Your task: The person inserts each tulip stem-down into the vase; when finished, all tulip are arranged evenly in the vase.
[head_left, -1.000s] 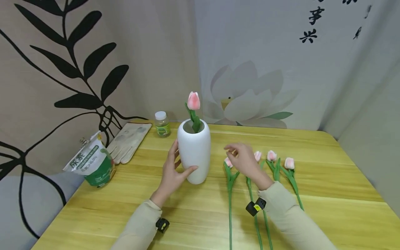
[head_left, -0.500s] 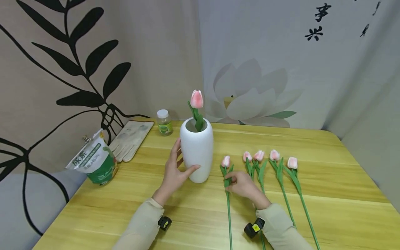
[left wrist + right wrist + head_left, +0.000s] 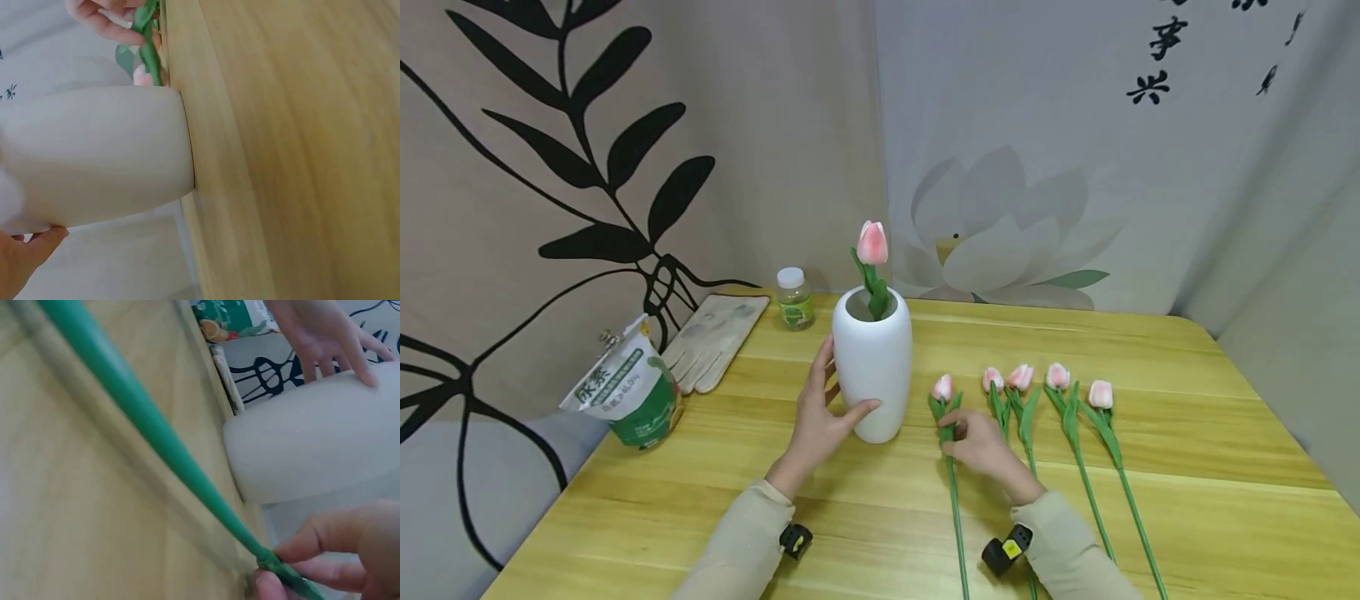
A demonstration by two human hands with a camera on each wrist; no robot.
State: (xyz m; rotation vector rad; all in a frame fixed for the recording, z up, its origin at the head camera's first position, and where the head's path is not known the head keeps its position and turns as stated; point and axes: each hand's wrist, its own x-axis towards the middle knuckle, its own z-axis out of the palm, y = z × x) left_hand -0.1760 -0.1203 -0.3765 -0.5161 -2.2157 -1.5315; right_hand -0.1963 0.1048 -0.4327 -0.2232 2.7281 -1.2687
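Observation:
A white vase stands upright on the wooden table, with one pink tulip in its mouth. My left hand holds the vase's left side, thumb across the front and fingers behind. To the right, my right hand pinches a second tulip at the leafy part of its stem. In the right wrist view, thumb and fingertips close on that green stem, which slants over the table with its shadow beside it. The left wrist view shows the vase's base on the tabletop.
Several more pink tulips lie side by side right of the right hand. Behind the vase stands a small white-capped jar. Work gloves and a green-and-white bag lie at the left edge. A printed curtain hangs behind.
My right hand has come down toward the near side and taken hold of the leftmost tulip, whose stem has swung slightly to the right. The left hand has stayed on the vase.

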